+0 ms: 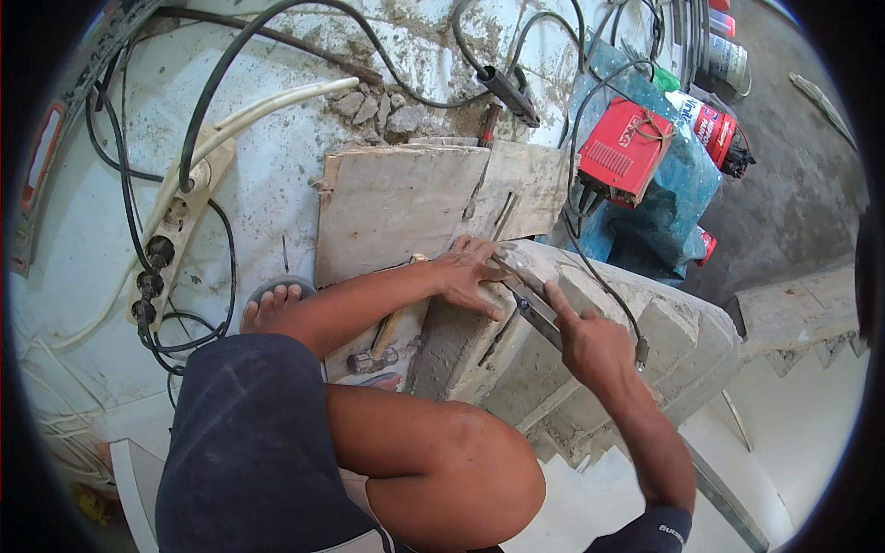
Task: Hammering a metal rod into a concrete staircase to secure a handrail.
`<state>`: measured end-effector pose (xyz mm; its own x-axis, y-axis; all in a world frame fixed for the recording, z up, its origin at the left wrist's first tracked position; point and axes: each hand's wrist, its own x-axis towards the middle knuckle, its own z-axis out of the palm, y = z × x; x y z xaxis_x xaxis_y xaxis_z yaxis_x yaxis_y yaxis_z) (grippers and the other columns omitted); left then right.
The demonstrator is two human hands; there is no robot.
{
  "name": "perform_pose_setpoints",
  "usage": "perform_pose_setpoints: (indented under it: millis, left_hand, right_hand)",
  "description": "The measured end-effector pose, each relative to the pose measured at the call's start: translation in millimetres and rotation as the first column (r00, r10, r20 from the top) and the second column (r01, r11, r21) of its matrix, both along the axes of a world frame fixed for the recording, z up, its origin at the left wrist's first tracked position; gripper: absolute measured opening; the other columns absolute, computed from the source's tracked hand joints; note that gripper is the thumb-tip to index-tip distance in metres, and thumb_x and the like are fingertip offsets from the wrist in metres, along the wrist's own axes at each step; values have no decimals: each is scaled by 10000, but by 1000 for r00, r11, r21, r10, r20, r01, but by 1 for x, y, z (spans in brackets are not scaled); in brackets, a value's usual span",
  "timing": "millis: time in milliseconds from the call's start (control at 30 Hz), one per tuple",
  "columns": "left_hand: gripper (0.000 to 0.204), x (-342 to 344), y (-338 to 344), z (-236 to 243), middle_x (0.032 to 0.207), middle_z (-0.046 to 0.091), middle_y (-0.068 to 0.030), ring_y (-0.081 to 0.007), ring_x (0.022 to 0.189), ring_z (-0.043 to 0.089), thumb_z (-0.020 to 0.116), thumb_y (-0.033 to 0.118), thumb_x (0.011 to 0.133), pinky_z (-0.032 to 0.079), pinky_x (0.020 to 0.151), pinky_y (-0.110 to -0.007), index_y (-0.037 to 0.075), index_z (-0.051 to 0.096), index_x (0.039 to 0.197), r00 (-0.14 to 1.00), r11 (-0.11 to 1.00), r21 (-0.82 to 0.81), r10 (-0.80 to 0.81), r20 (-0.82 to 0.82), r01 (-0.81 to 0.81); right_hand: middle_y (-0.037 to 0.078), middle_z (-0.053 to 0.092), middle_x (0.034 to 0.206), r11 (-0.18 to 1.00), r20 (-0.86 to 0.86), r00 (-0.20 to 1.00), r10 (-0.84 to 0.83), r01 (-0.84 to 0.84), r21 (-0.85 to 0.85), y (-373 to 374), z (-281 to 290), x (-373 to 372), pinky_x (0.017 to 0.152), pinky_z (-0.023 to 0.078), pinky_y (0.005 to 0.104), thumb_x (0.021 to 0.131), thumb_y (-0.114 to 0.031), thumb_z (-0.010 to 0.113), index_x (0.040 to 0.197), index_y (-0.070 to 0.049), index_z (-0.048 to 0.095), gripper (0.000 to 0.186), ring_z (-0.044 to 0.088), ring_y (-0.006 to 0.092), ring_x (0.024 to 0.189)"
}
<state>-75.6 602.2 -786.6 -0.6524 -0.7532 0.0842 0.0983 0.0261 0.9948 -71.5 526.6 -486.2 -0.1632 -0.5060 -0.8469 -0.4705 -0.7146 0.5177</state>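
My left hand [466, 276] lies with fingers spread at the edge of a rough concrete step [572, 369], close to the upper end of a grey metal bar [539, 318]. My right hand [595, 346] is closed round the lower part of that bar, its index finger stretched along it. The bar slants across the step; its exact kind is unclear, and its lower end is hidden by the right hand. Beneath my left forearm lies a hammer [373, 358] with a wooden handle. A thin dark rod [498, 346] rests on the step beside the bar.
Pale boards [396, 203] lie beyond my left hand, with a red-handled tool [489, 129] on them. A red welding machine [627, 147] stands on blue sheeting [668, 217]. A power strip [207, 166] and loose black cables [230, 55] spread at left. Concrete rubble [378, 111] lies at the back.
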Motion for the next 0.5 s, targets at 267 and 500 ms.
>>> perform_pose_setpoints:
  millis: [267, 500]
  left_hand:
    - [1000, -2, 4, -14, 1561, 351, -252, -421, 1491, 235, 595, 893, 719, 151, 1184, -578, 332, 488, 1540, 985, 990, -22, 139, -99, -142]
    - [998, -8, 5, -9, 1579, 332, -251, -422, 1481, 249, 599, 897, 708, 133, 1197, -567, 339, 501, 1530, 998, 998, -34, 56, 28, -55]
  right_hand:
    - [131, 587, 771, 984, 686, 717, 121, 5, -179, -3, 13, 64, 534, 501, 485, 964, -226, 628, 1577, -339, 391, 667, 648, 347, 629]
    - [171, 675, 895, 997, 67, 996, 65, -64, -31, -2, 2, 15, 603, 540, 491, 1003, -256, 573, 1553, -331, 426, 574, 684, 387, 697]
